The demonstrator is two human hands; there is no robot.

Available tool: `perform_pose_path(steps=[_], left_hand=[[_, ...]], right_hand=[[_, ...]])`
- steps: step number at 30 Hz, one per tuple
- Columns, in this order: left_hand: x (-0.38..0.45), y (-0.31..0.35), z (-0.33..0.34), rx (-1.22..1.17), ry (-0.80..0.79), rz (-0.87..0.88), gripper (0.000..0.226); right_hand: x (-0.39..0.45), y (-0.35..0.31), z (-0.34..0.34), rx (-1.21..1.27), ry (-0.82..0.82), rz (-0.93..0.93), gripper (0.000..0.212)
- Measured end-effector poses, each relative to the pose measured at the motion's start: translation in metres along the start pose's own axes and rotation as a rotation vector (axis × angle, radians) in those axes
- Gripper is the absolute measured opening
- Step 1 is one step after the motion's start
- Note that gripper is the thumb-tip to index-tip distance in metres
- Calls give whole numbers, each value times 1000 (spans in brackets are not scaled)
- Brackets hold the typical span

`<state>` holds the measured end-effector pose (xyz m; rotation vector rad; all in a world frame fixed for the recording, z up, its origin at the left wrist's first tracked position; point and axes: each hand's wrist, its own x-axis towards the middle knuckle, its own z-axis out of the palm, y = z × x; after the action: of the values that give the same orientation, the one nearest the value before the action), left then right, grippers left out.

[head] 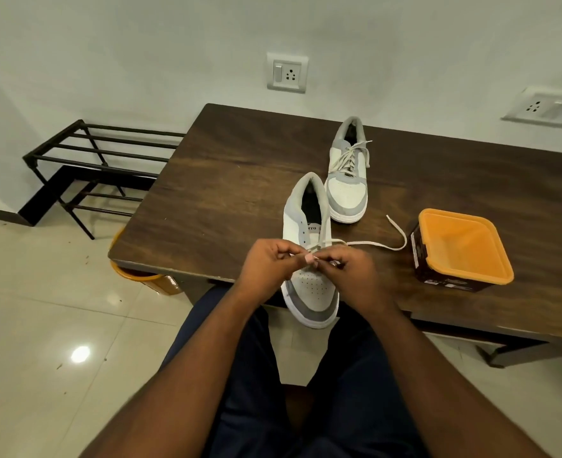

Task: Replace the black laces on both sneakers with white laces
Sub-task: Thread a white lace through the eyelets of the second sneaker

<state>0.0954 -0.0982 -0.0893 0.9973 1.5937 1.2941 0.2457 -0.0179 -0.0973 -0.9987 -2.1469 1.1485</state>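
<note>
The near sneaker (309,279) is set on the front edge of the counter (226,180), its toe overhanging toward the person. A white lace (377,245) is being threaded through its lower eyelets. The lace is pinched between fingertips by both the left hand (269,262) and the right hand (352,269), over the vamp, so each grip is closed on lace. One free end is trailed right across the counter toward an orange-rimmed tub (461,249).

The lace is judged light, limp and flat, so it is best taken close to its stiff tip, where it can be steered into an eyelet; held further back it would likely buckle. The sneaker looks light with a soft upper, and may slide if the lace is tugged.

The far sneaker (347,173) is seen already laced in white.
</note>
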Motion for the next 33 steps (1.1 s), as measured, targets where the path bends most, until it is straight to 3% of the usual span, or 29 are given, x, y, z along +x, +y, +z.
perform_pose_path(steps=[4, 8, 12, 16, 18, 21, 23, 30, 33], left_hand=[[3, -8, -16, -57, 71, 6, 12], [6, -12, -20, -9, 68, -2, 17], [9, -13, -16, 63, 77, 49, 30], [8, -8, -11, 11, 46, 62, 56], [8, -1, -7, 44, 1, 74, 57], [9, 6, 1, 18, -60, 39, 55], [11, 8, 4, 19, -21, 8, 57], [14, 10, 8, -32, 83, 16, 47], [26, 3, 11, -55, 219, 27, 33]], right_hand=[[-4, 17, -19, -76, 300, 202, 8], [-5, 16, -26, -100, 349, 279, 10], [-1, 23, -29, -47, 501, 346, 15], [-3, 20, -30, -207, 349, 313, 53], [-8, 4, -24, 42, 391, 186, 52], [-6, -11, -4, 453, 142, 173, 42], [-2, -14, 4, 518, 14, 219, 36], [-2, -11, 9, 515, 47, 156, 14], [4, -9, 7, 498, 197, 265, 15]])
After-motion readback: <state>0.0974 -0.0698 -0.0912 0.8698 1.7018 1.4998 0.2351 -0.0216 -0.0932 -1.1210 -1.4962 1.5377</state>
